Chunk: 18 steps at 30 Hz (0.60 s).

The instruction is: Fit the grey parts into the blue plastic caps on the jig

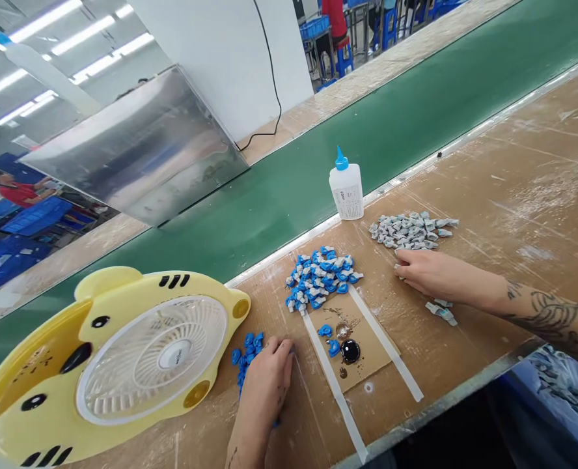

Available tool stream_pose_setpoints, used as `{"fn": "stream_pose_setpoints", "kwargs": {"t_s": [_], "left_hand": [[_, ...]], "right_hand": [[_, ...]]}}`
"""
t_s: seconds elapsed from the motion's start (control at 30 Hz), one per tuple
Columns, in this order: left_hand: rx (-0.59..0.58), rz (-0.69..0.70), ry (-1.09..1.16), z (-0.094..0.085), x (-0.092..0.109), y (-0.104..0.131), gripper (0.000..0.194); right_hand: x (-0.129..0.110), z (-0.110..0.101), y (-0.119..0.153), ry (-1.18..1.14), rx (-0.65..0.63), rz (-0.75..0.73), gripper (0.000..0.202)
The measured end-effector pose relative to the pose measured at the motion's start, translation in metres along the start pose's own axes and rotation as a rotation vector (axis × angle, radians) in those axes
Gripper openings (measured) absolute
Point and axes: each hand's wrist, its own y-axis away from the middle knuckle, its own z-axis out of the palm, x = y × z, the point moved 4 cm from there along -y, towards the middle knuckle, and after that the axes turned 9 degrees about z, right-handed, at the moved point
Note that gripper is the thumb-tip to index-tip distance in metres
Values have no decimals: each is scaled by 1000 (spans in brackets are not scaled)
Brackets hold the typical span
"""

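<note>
My left hand point(268, 371) rests on the table with its fingers curled down, beside a small pile of blue plastic parts point(248, 352). Whatever those fingers may hold is hidden. At the near edge of a heap of small grey plastic parts point(406, 229), my right hand point(428, 275) has its fingers closed in a pinch, with a bit of grey showing at the tips. A few loose grey parts point(442, 312) lie below that wrist. Between the hands, a taped cardboard piece point(371, 365) bears a dark liquid puddle point(350, 351) and two blue parts point(334, 347).
Joined blue-and-grey parts point(321, 273) are heaped behind the cardboard. A white bottle point(347, 192) with a blue nozzle stands by the green conveyor belt point(279, 176). A yellow animal-shaped fan point(137, 365) fills the left side. A lined bin point(557, 397) sits below the table edge.
</note>
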Motion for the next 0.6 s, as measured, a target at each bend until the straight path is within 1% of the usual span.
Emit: {"fn": "stream_pose_setpoints", "kwargs": {"t_s": [0.07, 0.13, 0.17, 0.23, 0.3, 0.4, 0.43, 0.5, 0.6], "left_hand": [[179, 2, 153, -3, -2, 2, 21], [331, -57, 367, -5, -5, 8, 25], [367, -105, 483, -3, -7, 11, 28], [385, -202, 701, 6, -5, 18, 32], [427, -278, 894, 17, 5, 24, 38], [591, -419, 1140, 36, 26, 30, 46], [611, -459, 1204, 42, 34, 30, 46], [593, -500, 1284, 51, 47, 25, 44], [562, -479, 1306, 54, 57, 17, 41]], "right_hand": [[-1, -3, -1, -38, 3, 13, 23], [0, -7, -1, -123, 6, 38, 25], [1, -8, -2, -166, 7, 51, 25], [4, -10, -1, -255, 29, 77, 23], [5, -12, 1, -366, 60, 105, 18], [1, -13, 6, -592, 80, 152, 17], [-3, -13, 8, -652, 79, 165, 19], [-15, -14, 12, -747, 69, 176, 23], [-38, -10, 15, -908, 3, 157, 22]]}}
